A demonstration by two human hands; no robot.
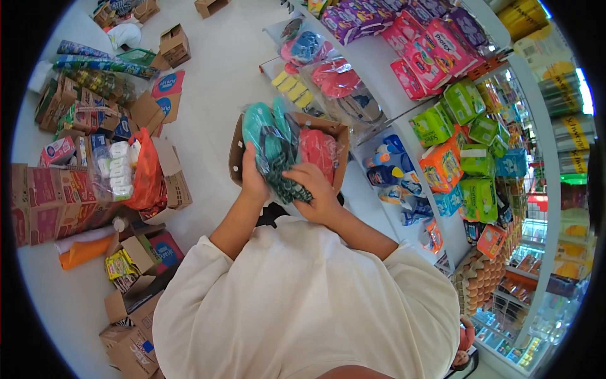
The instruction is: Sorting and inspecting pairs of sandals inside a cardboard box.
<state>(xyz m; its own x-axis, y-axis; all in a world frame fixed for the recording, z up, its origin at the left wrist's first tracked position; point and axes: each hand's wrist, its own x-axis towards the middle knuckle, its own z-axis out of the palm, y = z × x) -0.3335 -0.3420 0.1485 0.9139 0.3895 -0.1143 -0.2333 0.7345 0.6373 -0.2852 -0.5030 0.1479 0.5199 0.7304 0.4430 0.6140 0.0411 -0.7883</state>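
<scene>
Both hands are raised before the chest, elbows bent: right hand [317, 189] clenched on the lower end of a teal bagged bundle [273, 148], left hand [254, 179] gripping its side, above an open cardboard box [338, 136] holding a red bundle [317, 151].

Bright even light, bent rim (fisheye)

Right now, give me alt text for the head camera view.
Both hands, left hand and right hand, hold a clear bag of teal slippers above an open cardboard box, beside shelves of colourful packages.
</scene>
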